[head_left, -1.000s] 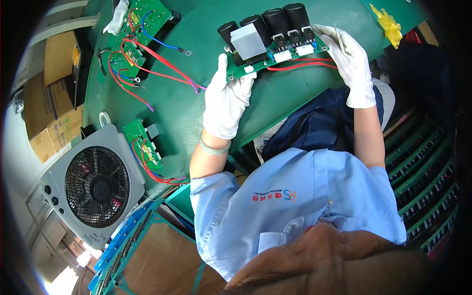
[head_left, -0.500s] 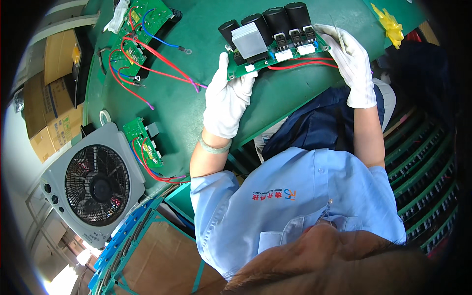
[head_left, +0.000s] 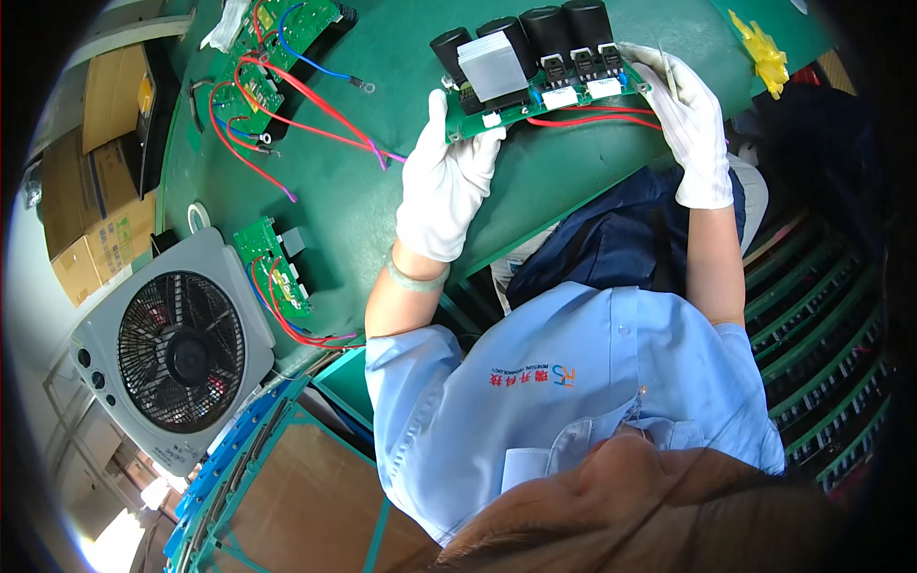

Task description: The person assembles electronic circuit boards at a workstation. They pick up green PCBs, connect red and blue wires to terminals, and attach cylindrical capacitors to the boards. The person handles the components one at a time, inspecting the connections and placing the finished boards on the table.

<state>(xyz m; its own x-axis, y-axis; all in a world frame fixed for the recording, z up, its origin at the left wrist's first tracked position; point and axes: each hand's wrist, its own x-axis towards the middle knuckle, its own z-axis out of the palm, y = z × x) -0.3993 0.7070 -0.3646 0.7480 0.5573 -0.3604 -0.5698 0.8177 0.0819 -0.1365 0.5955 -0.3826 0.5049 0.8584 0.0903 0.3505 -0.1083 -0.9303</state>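
Note:
A green circuit board is held up over the green table between both my gloved hands. It carries several tall black cylindrical capacitors, a pale square heatsink-like block, black transistors and white blocks along its near edge. My left hand is closed on the board's left end, thumb up at its side and fingers beneath. My right hand grips the right end; a thin light-coloured stick-like tool lies along its fingers, its kind unclear. Red wires run below the board.
More circuit boards with red and blue wires lie at the table's far left. A smaller board sits near a grey box fan. Yellow gloves or cloth lie far right. Cardboard boxes stand left; a slotted rack stands right.
The whole view has shifted slightly. Both hands keep the same hold on the board, which appears a little farther up and right in the picture.

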